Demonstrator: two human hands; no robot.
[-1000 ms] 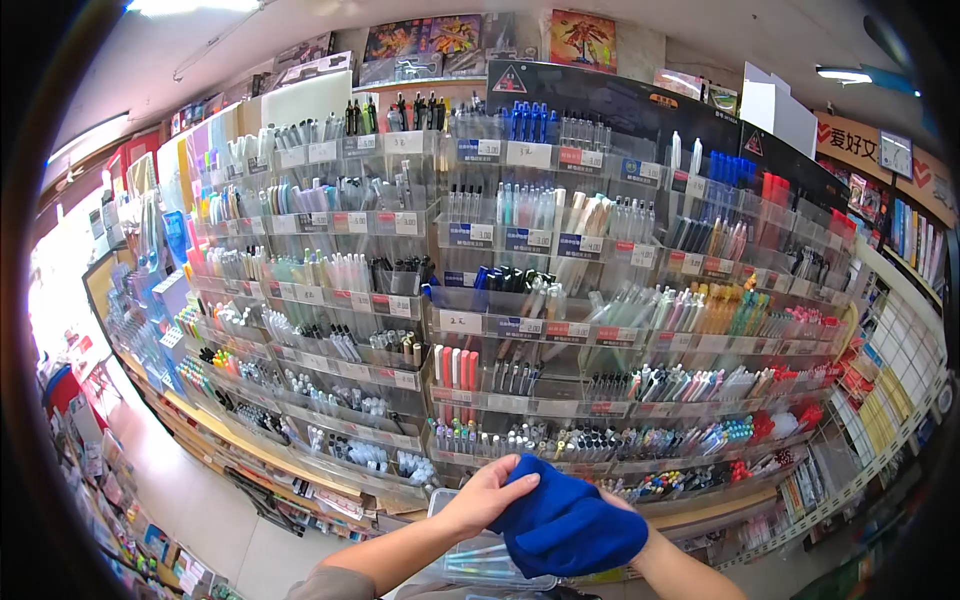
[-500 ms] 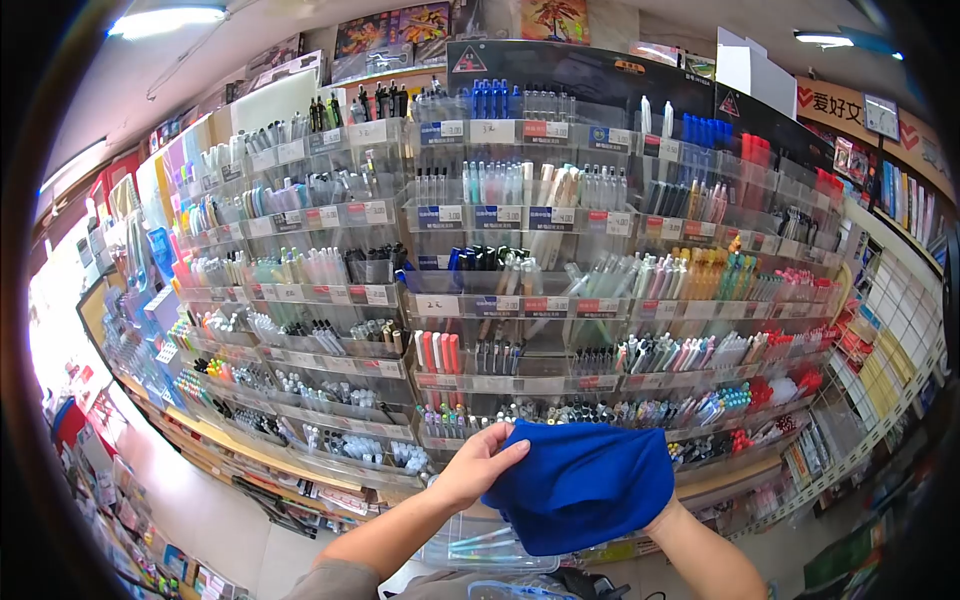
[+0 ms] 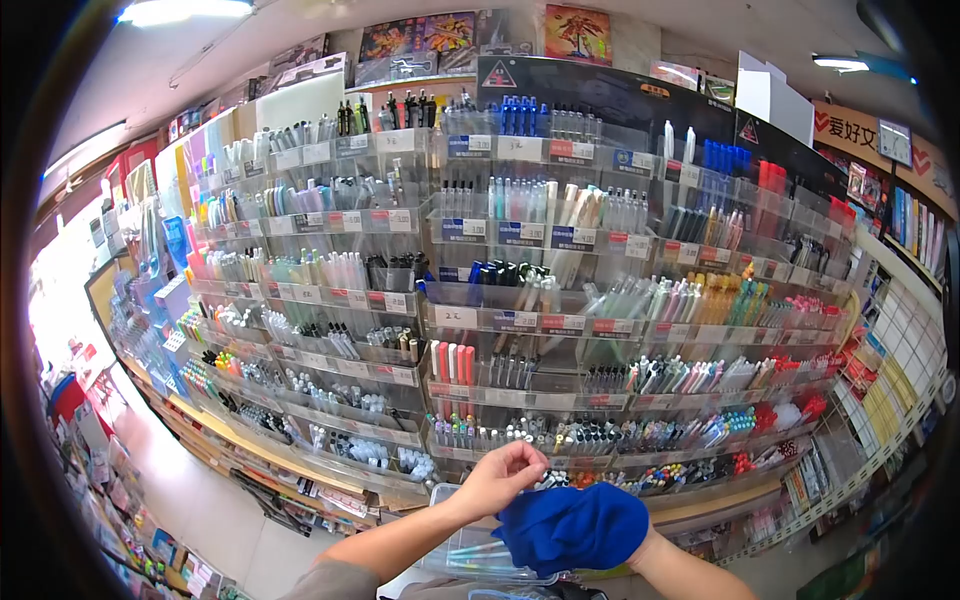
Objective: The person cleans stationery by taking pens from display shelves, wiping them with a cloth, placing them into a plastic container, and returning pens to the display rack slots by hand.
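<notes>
There at bottom centre, the blue cloth swathed the right hand, its grip impossible to tell, while the left hand pressed fingertips together just above, so a loose, unpinched fold could have slipped and snagged the nearby clear box!

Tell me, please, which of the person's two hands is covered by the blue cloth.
The right hand: the blue cloth hides it, leaving only the right forearm showing. The left hand is uncovered, its curled fingers visible.
</notes>
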